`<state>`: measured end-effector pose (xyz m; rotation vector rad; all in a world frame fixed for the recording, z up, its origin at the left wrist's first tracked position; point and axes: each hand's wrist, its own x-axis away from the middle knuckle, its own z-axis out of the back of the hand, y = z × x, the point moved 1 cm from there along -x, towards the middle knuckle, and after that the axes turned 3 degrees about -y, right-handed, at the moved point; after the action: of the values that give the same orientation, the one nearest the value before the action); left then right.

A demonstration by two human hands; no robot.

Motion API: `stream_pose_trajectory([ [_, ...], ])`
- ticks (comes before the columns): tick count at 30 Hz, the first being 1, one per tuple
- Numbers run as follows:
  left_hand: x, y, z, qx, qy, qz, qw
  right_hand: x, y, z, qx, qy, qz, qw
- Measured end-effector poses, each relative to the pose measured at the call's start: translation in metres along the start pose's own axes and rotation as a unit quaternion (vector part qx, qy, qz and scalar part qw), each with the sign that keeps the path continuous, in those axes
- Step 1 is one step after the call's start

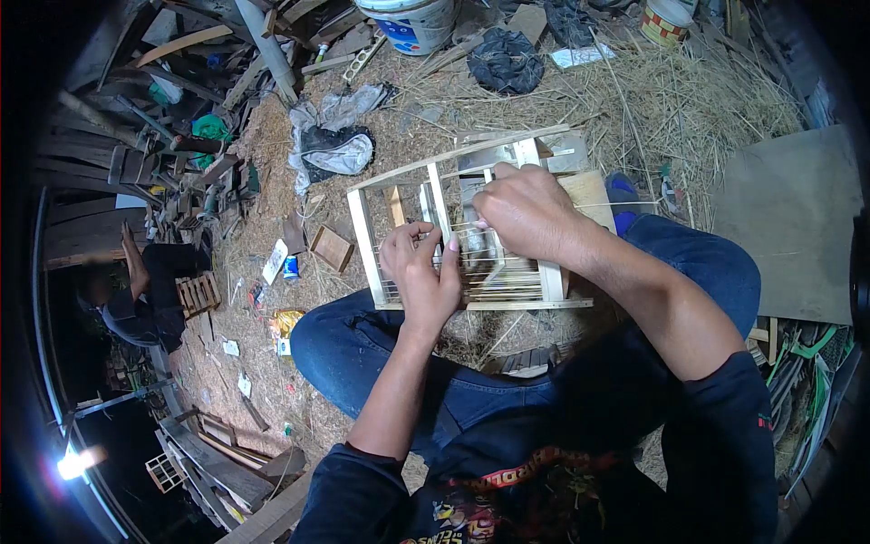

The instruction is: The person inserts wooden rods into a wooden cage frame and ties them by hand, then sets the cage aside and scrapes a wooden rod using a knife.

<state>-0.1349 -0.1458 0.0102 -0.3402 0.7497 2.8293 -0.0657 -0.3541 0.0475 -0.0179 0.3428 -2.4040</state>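
Note:
A light wooden frame (pixel 362 238), built like a small cage, stands between my bent legs. Thin sticks (pixel 507 288) run side by side across its lower part and pass through its upright bars. My left hand (pixel 421 274) is at the middle bar (pixel 439 195), its thumb and fingers closed around a thin stick there. Gripped in the closed fingers of my right hand (pixel 530 213) is another thin stick (pixel 612 207), whose end sticks out to the right past the frame. The exact fingertip contact is partly hidden.
A small wooden box (pixel 332 248) lies left of the frame. Straw and wood shavings cover the ground. White buckets (pixel 408 27) and a black bag (pixel 506 61) are at the back. A flat board (pixel 788 227) leans at right. Another person (pixel 149 290) sits at far left.

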Motion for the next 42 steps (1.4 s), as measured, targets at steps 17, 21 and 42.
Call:
stream_pose_trajectory([
  [17,-0.021,-0.105,0.026,0.075,-0.041,0.205,0.975,0.015,0.009,0.011,-0.077,-0.037,-0.081,0.993],
  [21,-0.019,-0.105,0.019,0.125,-0.022,0.222,0.967,0.015,0.010,0.012,-0.094,-0.053,-0.090,0.990],
  [42,-0.029,-0.102,0.015,0.155,-0.026,0.233,0.960,0.017,0.013,0.002,-0.162,-0.061,-0.112,0.979],
])
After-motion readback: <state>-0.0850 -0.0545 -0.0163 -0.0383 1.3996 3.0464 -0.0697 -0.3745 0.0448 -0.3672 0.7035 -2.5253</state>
